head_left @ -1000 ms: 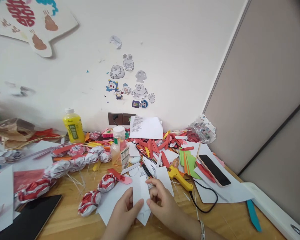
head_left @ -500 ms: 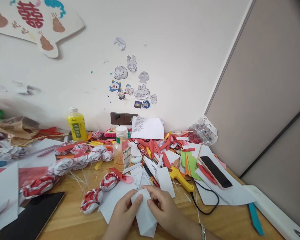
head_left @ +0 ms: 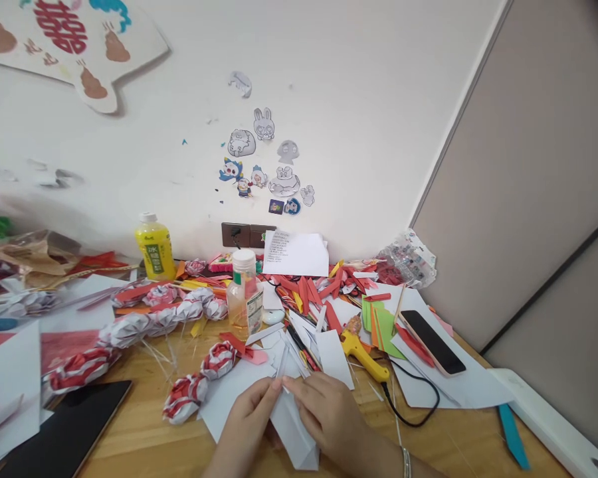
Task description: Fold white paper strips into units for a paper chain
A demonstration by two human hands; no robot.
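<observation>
A folded white paper piece [head_left: 293,425] hangs between my two hands near the front edge of the table. My left hand [head_left: 252,408] pinches its upper tip between thumb and fingers. On the other side, my right hand [head_left: 323,405] holds the tip and the right edge, its fingers bent over the paper. Both hands' fingertips nearly meet at the top. White sheets [head_left: 229,398] lie beneath and behind the hands, with dark and red pens [head_left: 303,348] just beyond.
A yellow glue gun [head_left: 363,355] with a black cord and a phone [head_left: 432,342] lie to the right. Two bottles, one yellow [head_left: 154,249], one clear [head_left: 244,299], stand behind. Red-and-white paper rolls [head_left: 185,397] and a black tablet [head_left: 64,431] are on the left.
My right hand's fingers have moved over the top of the paper, and the fingertips have come together at its tip. The paper looks narrower at the top and has turned slightly.
</observation>
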